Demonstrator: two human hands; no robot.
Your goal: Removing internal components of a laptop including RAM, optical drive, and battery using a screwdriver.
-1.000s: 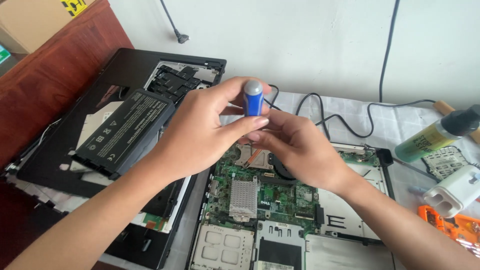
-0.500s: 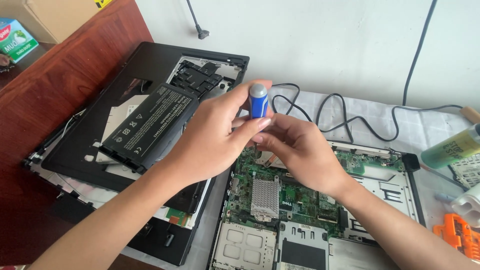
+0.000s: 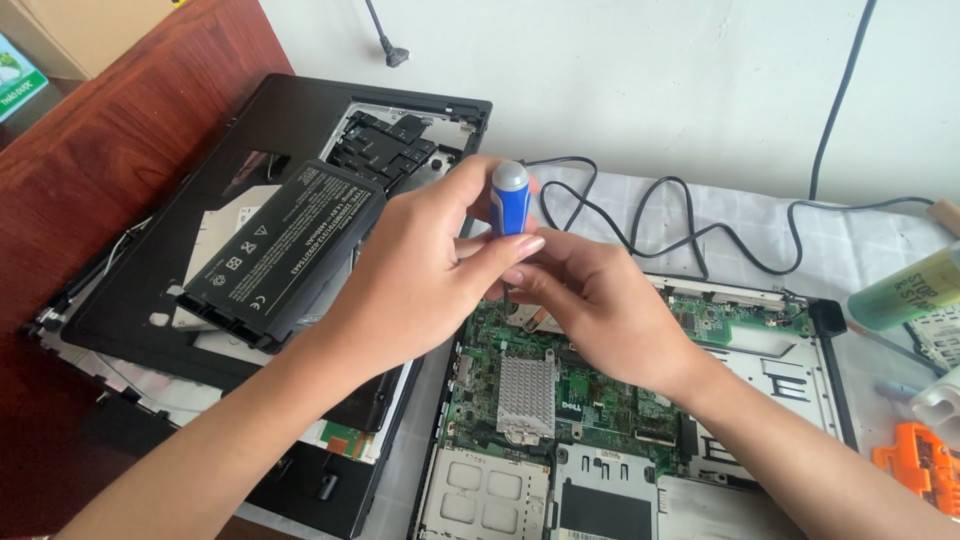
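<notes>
The left hand (image 3: 420, 270) grips the blue screwdriver (image 3: 510, 198) upright over the opened laptop (image 3: 560, 400) at the worktop's centre; the right hand (image 3: 600, 310) closes around its shaft, steadying the tip.

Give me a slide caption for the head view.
Left hand and right hand hold a blue screwdriver upright over an opened laptop's circuit board.

Looking down from head height, steeply and slightly forward, toward a white wall (image 3: 650, 80) filling the upper part of the frame. Sitting close: both forearms entering from the bottom edge, the left hand (image 3: 420, 270) and right hand (image 3: 600, 310) meeting near the centre. Cutting off an opened laptop (image 3: 640, 440) at the lower edge and a wooden desk (image 3: 100, 170) at the left.
</notes>
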